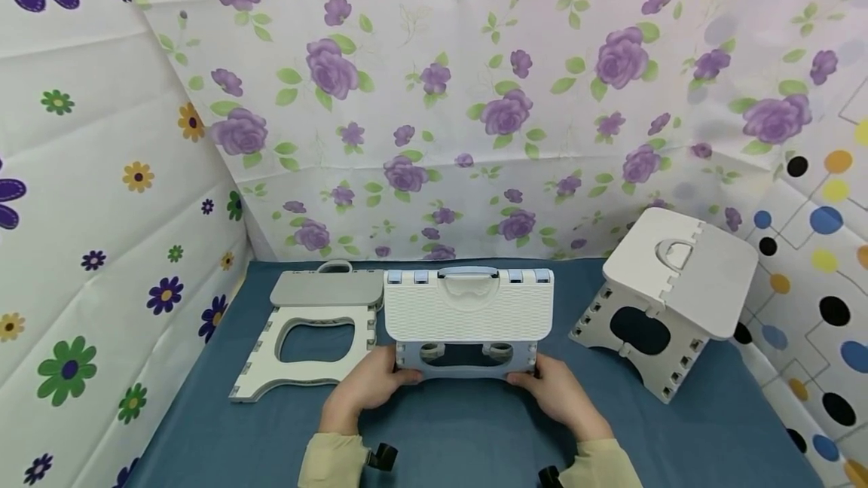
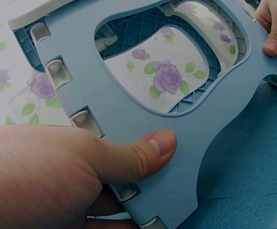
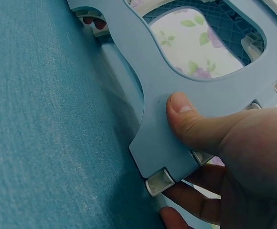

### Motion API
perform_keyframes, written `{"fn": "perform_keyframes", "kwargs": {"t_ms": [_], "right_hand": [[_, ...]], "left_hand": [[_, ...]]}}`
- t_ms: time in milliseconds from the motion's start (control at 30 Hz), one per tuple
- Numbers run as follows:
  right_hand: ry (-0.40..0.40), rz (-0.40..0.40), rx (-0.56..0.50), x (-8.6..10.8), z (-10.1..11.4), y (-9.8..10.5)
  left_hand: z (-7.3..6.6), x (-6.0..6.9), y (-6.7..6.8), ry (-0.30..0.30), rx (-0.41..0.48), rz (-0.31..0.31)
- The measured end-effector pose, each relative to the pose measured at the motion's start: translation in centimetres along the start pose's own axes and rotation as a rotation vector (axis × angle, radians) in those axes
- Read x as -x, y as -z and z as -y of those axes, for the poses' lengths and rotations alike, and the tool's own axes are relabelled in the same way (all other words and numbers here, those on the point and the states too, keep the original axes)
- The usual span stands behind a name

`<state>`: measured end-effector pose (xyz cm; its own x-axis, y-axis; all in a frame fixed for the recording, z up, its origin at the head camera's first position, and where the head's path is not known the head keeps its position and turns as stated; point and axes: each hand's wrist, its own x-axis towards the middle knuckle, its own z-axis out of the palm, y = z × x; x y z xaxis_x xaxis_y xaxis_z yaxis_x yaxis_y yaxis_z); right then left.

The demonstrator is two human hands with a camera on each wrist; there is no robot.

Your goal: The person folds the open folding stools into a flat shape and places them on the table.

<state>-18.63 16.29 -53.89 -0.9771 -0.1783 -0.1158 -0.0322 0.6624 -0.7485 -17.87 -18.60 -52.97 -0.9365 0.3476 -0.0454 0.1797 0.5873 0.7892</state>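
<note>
A white and light-blue folding step stool is between my two hands at the middle of the table, its white textured top facing me. My left hand grips the left side of its blue leg panel. In the left wrist view, the left thumb presses on the panel while the fingers pass behind the edge. My right hand holds the opposite side likewise. The right wrist view shows the right thumb on the panel and fingers curled behind it, near a lower corner.
To the left lies a grey and white folding stool, folded flat. At the right, a white folding stool stands unfolded on its legs. Blue cloth covers the table. Flowered curtains hang behind and at the left, a dotted one at the right.
</note>
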Motion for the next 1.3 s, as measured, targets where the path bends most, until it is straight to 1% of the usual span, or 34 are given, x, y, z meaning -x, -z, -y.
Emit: {"fn": "perform_keyframes", "kwargs": {"t_ms": [233, 467, 600, 800, 1067, 1300], "right_hand": [[-0.006, 0.009, -0.007, 0.07, -0.10, 0.05], [0.001, -0.003, -0.001, 0.05, -0.03, 0.14], [0.003, -0.004, -0.013, 0.06, -0.12, -0.03], [0.008, -0.002, -0.024, 0.07, -0.18, -0.18], [-0.002, 0.001, -0.024, 0.11, -0.25, -0.11], [-0.005, 0.002, -0.018, 0.12, -0.09, 0.03]], "left_hand": [[0.02, -0.02, 0.00, 0.008, 0.009, 0.010], [-0.15, -0.17, 0.08, 0.017, 0.010, 0.019], [-0.15, -0.16, 0.07, 0.011, 0.011, 0.013], [-0.07, -0.13, 0.12, 0.016, 0.015, 0.024], [0.04, -0.20, 0.06, 0.054, 0.031, 0.037], [0.11, -0.18, 0.02, 0.040, 0.043, 0.028]]}}
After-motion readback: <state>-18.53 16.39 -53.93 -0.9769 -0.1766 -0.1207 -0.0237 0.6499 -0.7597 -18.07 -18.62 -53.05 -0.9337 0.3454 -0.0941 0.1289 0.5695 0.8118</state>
